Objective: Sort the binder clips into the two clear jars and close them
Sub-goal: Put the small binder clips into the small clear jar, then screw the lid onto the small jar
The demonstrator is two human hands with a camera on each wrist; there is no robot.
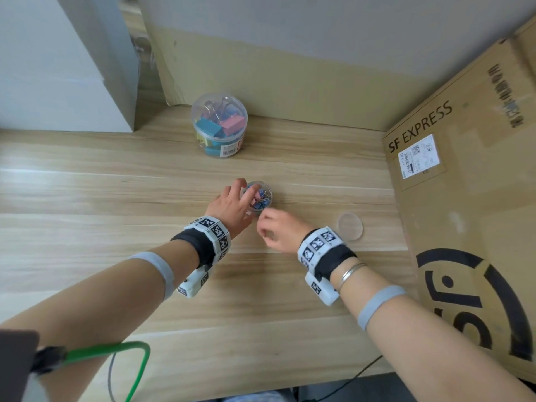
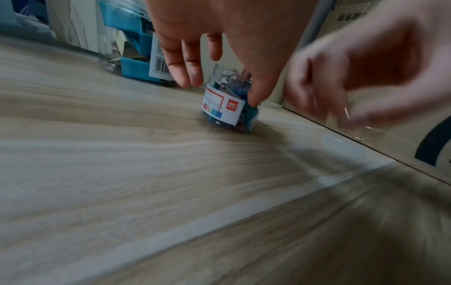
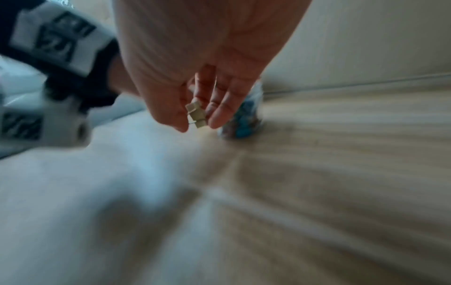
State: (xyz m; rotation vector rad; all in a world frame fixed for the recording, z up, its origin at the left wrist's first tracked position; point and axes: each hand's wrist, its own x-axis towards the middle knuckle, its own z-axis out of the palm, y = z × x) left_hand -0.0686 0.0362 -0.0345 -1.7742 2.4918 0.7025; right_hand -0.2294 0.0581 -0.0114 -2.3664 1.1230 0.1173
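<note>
A small clear jar (image 1: 259, 196) stands open in the middle of the wooden table, holding several small coloured binder clips. My left hand (image 1: 236, 200) grips it from the left, with the thumb (image 2: 255, 96) on its side next to the label. My right hand (image 1: 265, 220) hovers just right of the jar's mouth and pinches small pale binder clips (image 3: 195, 113) between thumb and fingers. The small jar's clear lid (image 1: 350, 226) lies flat to the right. Farther back stands a large clear jar (image 1: 219, 126) with big coloured clips inside and its lid on.
A tall SF Express cardboard box (image 1: 464, 198) walls off the right side, close to the loose lid. A white box (image 1: 58, 68) stands at the back left. A green cable (image 1: 116, 352) loops near the front edge. Bare tabletop (image 1: 116, 198) spreads to the left.
</note>
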